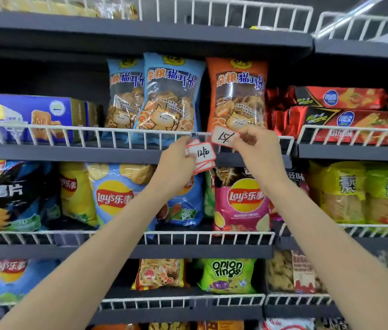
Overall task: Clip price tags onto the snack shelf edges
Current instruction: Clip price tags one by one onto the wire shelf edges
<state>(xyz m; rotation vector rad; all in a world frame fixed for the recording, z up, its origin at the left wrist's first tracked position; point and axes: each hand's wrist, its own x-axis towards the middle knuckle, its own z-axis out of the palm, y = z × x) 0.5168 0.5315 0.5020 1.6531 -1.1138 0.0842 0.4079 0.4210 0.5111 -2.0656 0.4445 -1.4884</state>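
Observation:
My right hand (257,148) pinches a single red-bordered white price tag (224,138) with handwritten digits, held against the white wire rail (116,136) of the second shelf, just below the orange snack bag (237,94). My left hand (178,160) grips a small fanned stack of similar price tags (201,156), in front of the dark grey shelf edge (93,153), slightly left of and below the single tag. The clip on the back of the tag is hidden.
Two blue snack bags (169,91) stand left of the orange one. A blue biscuit box (28,115) sits far left, red packets (338,108) far right. Lay's chip bags (240,198) fill the shelf below; an onion rings bag (227,275) sits lower still.

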